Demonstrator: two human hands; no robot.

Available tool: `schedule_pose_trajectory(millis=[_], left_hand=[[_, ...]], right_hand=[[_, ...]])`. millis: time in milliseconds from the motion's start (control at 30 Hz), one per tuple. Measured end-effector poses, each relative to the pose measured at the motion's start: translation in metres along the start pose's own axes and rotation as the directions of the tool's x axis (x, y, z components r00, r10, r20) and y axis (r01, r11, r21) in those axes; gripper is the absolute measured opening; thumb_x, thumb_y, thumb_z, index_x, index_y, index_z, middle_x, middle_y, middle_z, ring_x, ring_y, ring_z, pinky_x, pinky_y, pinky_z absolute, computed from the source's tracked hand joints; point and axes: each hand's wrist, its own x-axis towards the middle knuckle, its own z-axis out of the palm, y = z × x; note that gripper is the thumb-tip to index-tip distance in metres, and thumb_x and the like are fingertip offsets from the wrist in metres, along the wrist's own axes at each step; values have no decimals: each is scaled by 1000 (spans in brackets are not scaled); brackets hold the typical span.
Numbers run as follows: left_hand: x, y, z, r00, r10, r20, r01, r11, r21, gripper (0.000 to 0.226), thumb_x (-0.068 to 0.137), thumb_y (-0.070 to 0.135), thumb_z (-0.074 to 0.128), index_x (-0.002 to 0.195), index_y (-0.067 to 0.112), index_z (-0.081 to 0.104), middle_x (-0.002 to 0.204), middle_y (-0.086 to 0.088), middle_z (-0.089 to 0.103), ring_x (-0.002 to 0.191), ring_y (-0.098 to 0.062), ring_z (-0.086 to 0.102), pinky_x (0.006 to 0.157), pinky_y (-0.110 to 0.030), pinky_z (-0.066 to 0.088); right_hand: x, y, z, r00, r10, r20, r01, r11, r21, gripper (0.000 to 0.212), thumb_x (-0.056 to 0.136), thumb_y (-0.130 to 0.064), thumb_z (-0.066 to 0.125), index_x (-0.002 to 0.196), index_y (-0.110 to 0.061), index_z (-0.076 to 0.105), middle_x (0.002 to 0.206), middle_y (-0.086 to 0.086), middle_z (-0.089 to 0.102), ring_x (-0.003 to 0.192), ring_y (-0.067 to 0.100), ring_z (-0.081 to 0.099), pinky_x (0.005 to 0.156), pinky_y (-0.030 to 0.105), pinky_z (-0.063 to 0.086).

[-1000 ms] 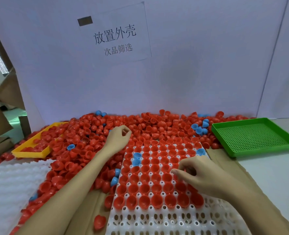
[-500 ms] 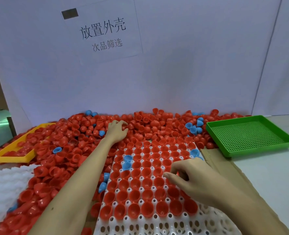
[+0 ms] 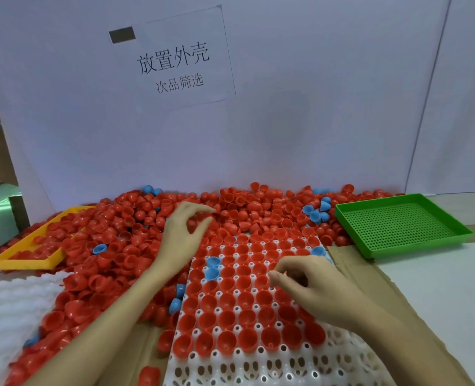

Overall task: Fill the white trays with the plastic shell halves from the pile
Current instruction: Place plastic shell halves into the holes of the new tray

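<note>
We found the left hand (image 3: 183,235) clawed over the pile (image 3: 119,246), its grasp unclear, and the right hand (image 3: 311,288) curled over the white tray (image 3: 230,369), contents hidden; seated shells risked dislodging.

A white sheet of paper (image 3: 175,59) hangs on the pale lilac back wall (image 3: 314,121) in the upper middle of the frame, slightly tilted. It carries two lines of black printed Chinese characters: the larger upper line reads 放置外壳, and the smaller line below it reads 次品筛选. A small dark grey rectangle (image 3: 122,35) sits at the sheet's upper left corner and bears no readable writing. No other text, brand or number can be read.
</note>
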Motion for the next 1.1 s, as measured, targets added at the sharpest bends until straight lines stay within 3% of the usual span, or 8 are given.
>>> schedule_pose_trajectory(millis=[67, 167, 233, 367, 533, 767, 900, 1100], left_hand=[[-35, 28, 2, 995, -5, 100, 21, 987, -160, 38, 97, 18, 74, 124, 44, 68, 112, 22, 64, 106, -4, 64, 91, -18, 54], [-75, 58, 8, 983, 33, 178, 25, 949, -315, 52, 95, 20, 77, 137, 44, 59, 111, 15, 67, 107, -11, 68, 90, -17, 54], [-89, 70, 12, 979, 67, 191, 9, 928, -372, 54, 95, 22, 78, 141, 40, 57, 109, 9, 70, 107, -16, 70, 92, -19, 54], [-99, 75, 10, 970, 96, 223, -7, 930, -368, 56, 93, 29, 81, 141, 41, 53, 110, 8, 73, 110, -18, 71, 95, -22, 55], [-101, 67, 3, 972, 40, 230, 56, 918, -392, 66, 89, 29, 85, 144, 41, 52, 124, 6, 65, 117, -23, 69, 100, -25, 55], [-99, 61, -3, 985, -14, 172, 82, 915, -396, 50, 87, 23, 86, 130, 37, 64, 119, 8, 69, 117, -19, 69, 98, -24, 56], [-100, 63, -3, 985, -3, 173, 73, 913, -401, 48, 91, 20, 83, 132, 35, 62, 122, 6, 70, 120, -20, 68, 99, -26, 56], [-101, 64, -1, 971, -13, 241, 134, 859, -494, 35, 98, 13, 73, 128, 27, 62, 129, 3, 69, 123, -22, 68, 105, -31, 54]], right_hand=[[1, -4, 3, 998, 21, -65, -10, 987, 160, 10, 102, -39, 63, 104, -32, 70, 68, -9, 63, 57, 5, 56, 57, 19, 44], [3, -9, 8, 996, 69, -64, -35, 903, 429, 27, 98, -38, 69, 124, -34, 63, 87, 0, 72, 71, 16, 74, 58, 19, 52], [3, -14, 12, 998, 61, -35, -34, 858, 513, 34, 95, -40, 72, 127, -30, 64, 95, 2, 75, 82, 21, 77, 61, 22, 56], [3, -16, 16, 998, 54, -44, -22, 846, 532, 18, 95, -32, 75, 111, -24, 77, 99, 3, 79, 91, 18, 77, 78, 27, 61], [3, -14, 13, 998, 51, -32, -27, 858, 513, 20, 96, -24, 76, 115, -25, 77, 104, 1, 79, 94, 14, 76, 78, 25, 59], [4, -10, 10, 998, 27, -60, 1, 910, 415, 29, 92, -15, 79, 113, -34, 75, 116, -11, 72, 95, 15, 73, 79, 27, 59], [4, -11, 9, 998, -1, -56, 26, 895, 445, 21, 95, -27, 76, 115, -32, 75, 116, -7, 74, 102, 16, 73, 82, 26, 59], [2, -13, 14, 996, -84, 8, 71, 884, 461, 27, 99, -17, 72, 124, -29, 71, 106, 0, 72, 93, 20, 72, 78, 33, 61]])
